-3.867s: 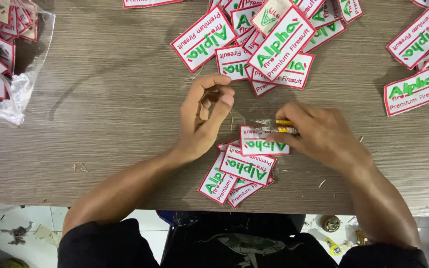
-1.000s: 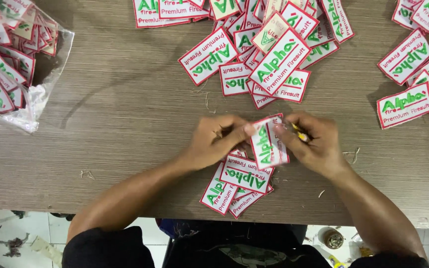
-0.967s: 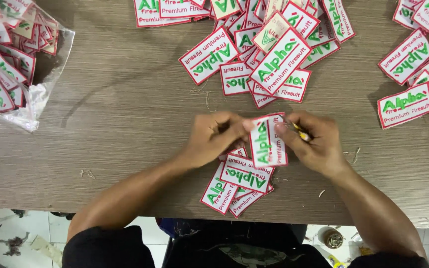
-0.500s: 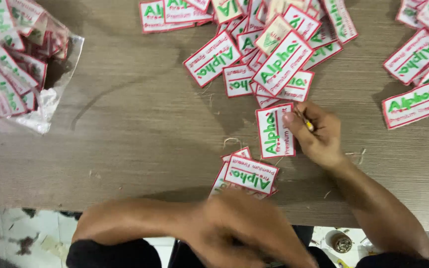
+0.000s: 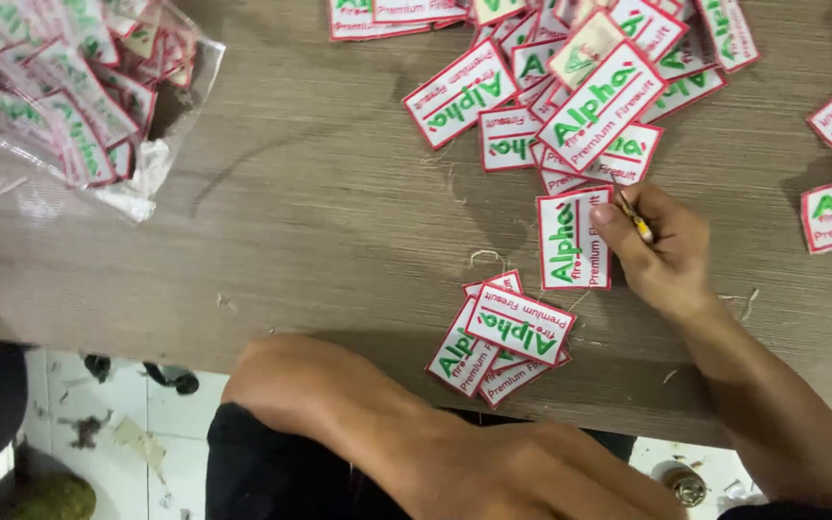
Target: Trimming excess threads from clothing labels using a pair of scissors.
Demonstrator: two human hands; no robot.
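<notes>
Head view: right hand (image 5: 662, 246), fingers curled round a small yellow-handled tool (image 5: 636, 218), presses one white patch (image 5: 574, 239) flat on the surface (image 5: 320, 241) just left of it, small stack (image 5: 503, 337) nearer, heap (image 5: 570, 87) beyond unprocessed; left hand (image 5: 532, 477) off the surface, grip indeterminable.

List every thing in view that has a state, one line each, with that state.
Right hand: on the table, gripping a small yellow tool, thumb touching one patch.
Left hand: off the table, below its edge, blurred.
Upright patch: flat, face up.
Small stack of patches: fanned near the table edge.
Plastic bag: open, patches inside.
</notes>
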